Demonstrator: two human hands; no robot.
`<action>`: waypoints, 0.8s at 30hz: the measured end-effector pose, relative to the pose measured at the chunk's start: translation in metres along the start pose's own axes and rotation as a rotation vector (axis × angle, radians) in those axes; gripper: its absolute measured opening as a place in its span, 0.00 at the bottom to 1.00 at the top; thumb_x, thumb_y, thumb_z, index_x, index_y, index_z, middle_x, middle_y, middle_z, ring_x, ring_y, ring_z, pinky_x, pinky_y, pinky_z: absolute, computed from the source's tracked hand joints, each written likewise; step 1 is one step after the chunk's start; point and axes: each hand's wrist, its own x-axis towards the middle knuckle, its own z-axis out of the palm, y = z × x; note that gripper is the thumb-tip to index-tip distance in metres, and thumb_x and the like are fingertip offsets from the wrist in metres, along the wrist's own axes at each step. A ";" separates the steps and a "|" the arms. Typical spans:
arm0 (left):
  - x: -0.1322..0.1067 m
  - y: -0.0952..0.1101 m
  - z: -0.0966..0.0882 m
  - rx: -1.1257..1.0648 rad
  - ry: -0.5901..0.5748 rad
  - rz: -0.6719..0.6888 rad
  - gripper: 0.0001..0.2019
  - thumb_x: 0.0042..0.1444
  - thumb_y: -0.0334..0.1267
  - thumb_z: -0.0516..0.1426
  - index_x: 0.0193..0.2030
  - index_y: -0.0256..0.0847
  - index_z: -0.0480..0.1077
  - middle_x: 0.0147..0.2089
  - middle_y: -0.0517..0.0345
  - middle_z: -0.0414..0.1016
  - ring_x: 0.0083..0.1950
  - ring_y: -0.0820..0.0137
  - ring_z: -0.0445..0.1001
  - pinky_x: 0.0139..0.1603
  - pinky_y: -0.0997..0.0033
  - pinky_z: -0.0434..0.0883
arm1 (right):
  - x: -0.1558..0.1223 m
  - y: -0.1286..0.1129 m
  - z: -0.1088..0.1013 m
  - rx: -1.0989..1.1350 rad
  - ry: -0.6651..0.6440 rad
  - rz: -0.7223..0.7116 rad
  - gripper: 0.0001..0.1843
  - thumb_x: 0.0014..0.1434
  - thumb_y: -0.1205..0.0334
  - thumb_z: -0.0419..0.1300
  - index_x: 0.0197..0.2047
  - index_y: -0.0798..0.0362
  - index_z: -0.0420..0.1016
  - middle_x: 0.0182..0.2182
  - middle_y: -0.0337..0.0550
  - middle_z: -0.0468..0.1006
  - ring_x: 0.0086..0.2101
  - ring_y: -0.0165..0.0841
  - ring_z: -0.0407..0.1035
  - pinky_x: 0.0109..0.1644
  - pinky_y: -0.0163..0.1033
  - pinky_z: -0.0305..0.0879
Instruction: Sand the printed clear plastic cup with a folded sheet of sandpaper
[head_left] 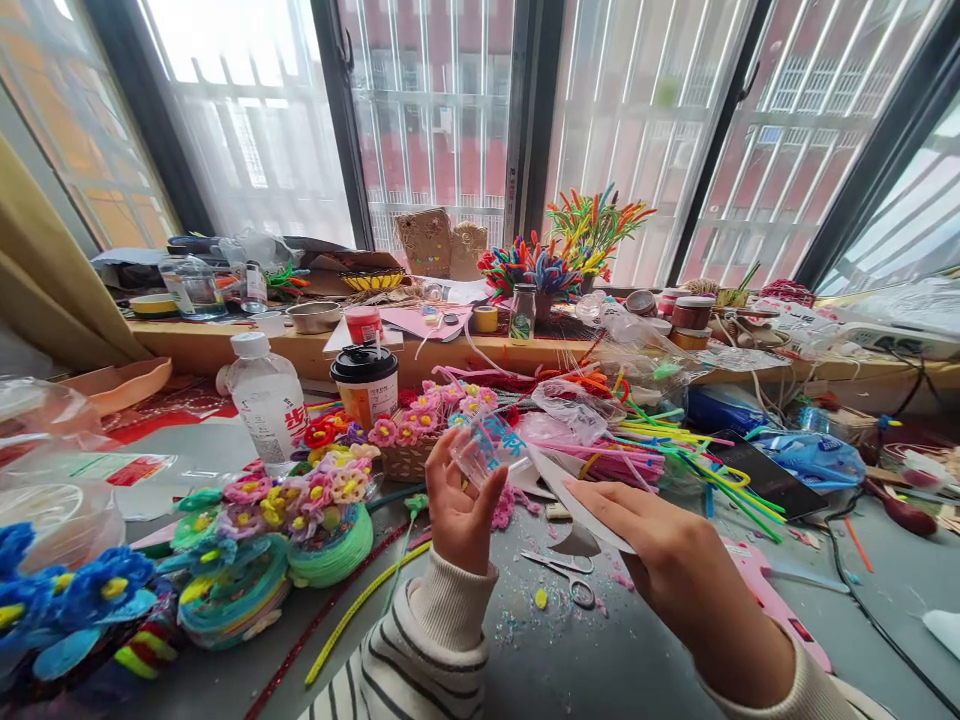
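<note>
My left hand (463,505) is curled around a small clear plastic cup (487,450) with blue lettering, tilted on its side. My right hand (652,550) grips a white strip of paper or card (574,495), its far end close to the cup; whether the two touch I cannot tell. Below them on the grey table (600,665) lie small silver scissors (562,572), a yellow bit (541,599) and scattered glitter. A grey curved piece (576,541) shows beneath the strip.
Pipe-cleaner flower pots (330,550) stand left, near a water bottle (266,405) and a lidded drink cup (365,388). Bundled pipe cleaners (622,460) lie beyond my hands. A pink glue gun (776,600) and black cable (862,610) are at right. Jars crowd the window ledge (420,352).
</note>
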 end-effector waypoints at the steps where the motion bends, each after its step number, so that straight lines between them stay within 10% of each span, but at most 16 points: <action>1: 0.000 0.000 0.000 0.000 0.015 -0.012 0.29 0.41 0.43 0.64 0.50 0.45 0.58 0.54 0.48 0.64 0.53 0.62 0.68 0.50 0.64 0.68 | -0.001 0.003 0.000 -0.013 -0.036 0.011 0.23 0.55 0.73 0.46 0.51 0.49 0.68 0.43 0.41 0.77 0.38 0.29 0.73 0.36 0.30 0.71; 7: 0.003 -0.010 -0.001 -0.064 0.024 -0.211 0.28 0.42 0.53 0.61 0.46 0.39 0.59 0.48 0.46 0.70 0.47 0.64 0.72 0.50 0.62 0.67 | -0.004 0.020 -0.006 -0.005 0.137 0.096 0.25 0.55 0.75 0.45 0.54 0.50 0.65 0.47 0.41 0.74 0.47 0.31 0.68 0.49 0.37 0.67; 14: 0.005 -0.010 0.000 -0.178 -0.145 -0.656 0.28 0.46 0.63 0.51 0.41 0.39 0.60 0.42 0.45 0.73 0.23 0.68 0.75 0.15 0.73 0.66 | -0.005 0.023 -0.007 0.004 0.175 0.130 0.25 0.54 0.75 0.47 0.53 0.50 0.65 0.45 0.41 0.75 0.46 0.32 0.69 0.49 0.37 0.67; 24: 0.005 0.000 -0.001 -0.293 -0.208 -0.764 0.21 0.41 0.32 0.63 0.39 0.41 0.58 0.45 0.49 0.72 0.41 0.63 0.77 0.41 0.64 0.74 | -0.006 0.026 -0.004 -0.010 0.182 0.159 0.25 0.53 0.76 0.47 0.53 0.50 0.66 0.45 0.41 0.75 0.45 0.32 0.69 0.49 0.38 0.67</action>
